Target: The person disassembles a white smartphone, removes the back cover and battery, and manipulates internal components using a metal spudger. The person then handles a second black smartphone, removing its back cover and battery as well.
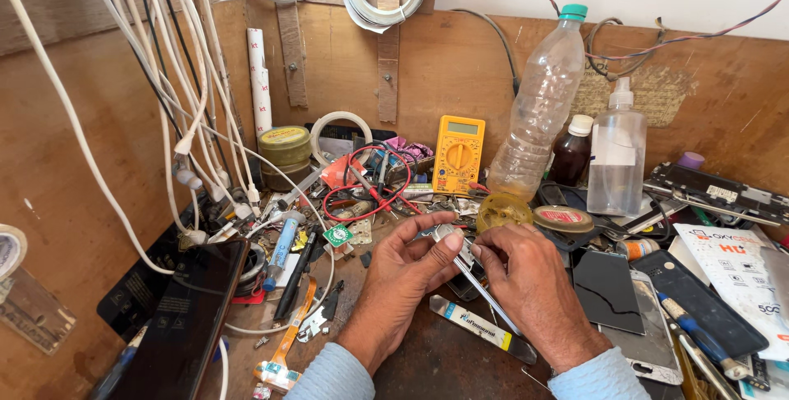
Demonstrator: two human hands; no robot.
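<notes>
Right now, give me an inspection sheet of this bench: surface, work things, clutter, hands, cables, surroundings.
Surface: dark worn bench top, bare only near the front edge.
Work things: small metal part pinched at the fingertips; tweezers run from it toward the right wrist.
Clutter: yellow multimeter, clear plastic bottle, spray bottle, brown bottle, round tin, loose phone screens.
Hands: left hand grips the part; right hand holds the tweezers.
Cables: white charging cables hang at left; red lead coiled mid-bench.
Surroundings: wooden back panel, white wall above.
</notes>
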